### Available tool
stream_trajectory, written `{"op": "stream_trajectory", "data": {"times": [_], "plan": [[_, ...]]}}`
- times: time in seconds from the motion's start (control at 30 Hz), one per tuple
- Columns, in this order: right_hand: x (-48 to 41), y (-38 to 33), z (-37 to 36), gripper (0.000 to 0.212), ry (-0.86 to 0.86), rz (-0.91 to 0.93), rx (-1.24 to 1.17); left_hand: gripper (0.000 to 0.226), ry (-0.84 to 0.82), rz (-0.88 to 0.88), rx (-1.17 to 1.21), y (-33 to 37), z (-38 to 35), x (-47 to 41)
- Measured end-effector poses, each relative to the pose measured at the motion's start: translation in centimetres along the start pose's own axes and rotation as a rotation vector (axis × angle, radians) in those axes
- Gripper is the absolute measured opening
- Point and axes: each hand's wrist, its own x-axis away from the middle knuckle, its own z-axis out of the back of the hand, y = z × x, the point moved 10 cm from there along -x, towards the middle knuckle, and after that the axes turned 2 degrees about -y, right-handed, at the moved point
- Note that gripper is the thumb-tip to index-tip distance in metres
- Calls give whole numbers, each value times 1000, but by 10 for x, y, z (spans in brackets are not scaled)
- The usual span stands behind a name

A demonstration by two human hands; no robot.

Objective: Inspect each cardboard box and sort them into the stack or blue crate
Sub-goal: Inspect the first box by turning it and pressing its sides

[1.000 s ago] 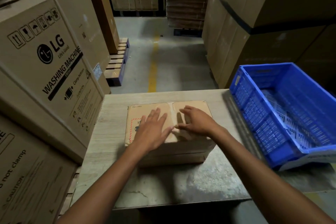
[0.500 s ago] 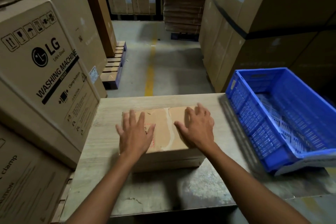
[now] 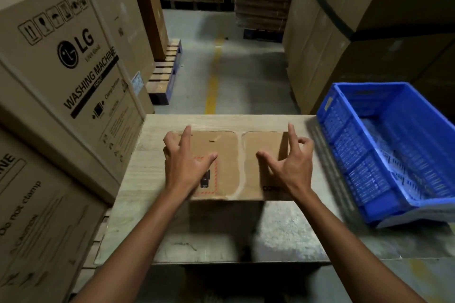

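Left hand (image 3: 187, 163) and right hand (image 3: 289, 166) clasp the cardboard box (image 3: 230, 152) by opposite edges, thumbs wide — blue crate (image 3: 344, 147) right of them.

I see a dim, warm-lit warehouse; the aisle floor (image 3: 246, 76) far ahead is brightest. A dark shadow falls on the table (image 3: 283, 236) below the box (image 3: 229, 155). Wide-angle bending bows the edges, and the crate (image 3: 357, 167) looks smeared, soft.

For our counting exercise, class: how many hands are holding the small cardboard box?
2. The left hand grips the small cardboard box at its left edge; the right hand grips its right edge. No other hand shows.
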Motion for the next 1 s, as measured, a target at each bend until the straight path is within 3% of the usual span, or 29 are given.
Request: {"op": "stream_trajectory", "data": {"times": [0.17,0.33,0.43,0.53,0.67,0.77,0.9,1.0], "plan": [[34,18,-20,78,-32,-1,-78,81,103,-25,106,-39,-14,21],[67,42,-45,73,-121,-115,14,60,123,-39,225,-89,-36,58],[82,43,-55,56,-152,-83,207,54,92,-72,106,-100,-49,68],[83,31,-70,40,-195,38,328,54,33,-210,-177,-91,-62,66],[81,16,-100,65,-394,222,491,65,-156,-444,-347,-63,-89,61],[91,8,-117,69,-494,329,526,67,-172,-456,-397,-56,-102,61],[83,10,-108,83,-520,314,512,65,-156,-459,-398,-46,-94,45],[71,11,-99,65,-522,255,464,70,-246,-426,-425,-39,-99,31]]}}
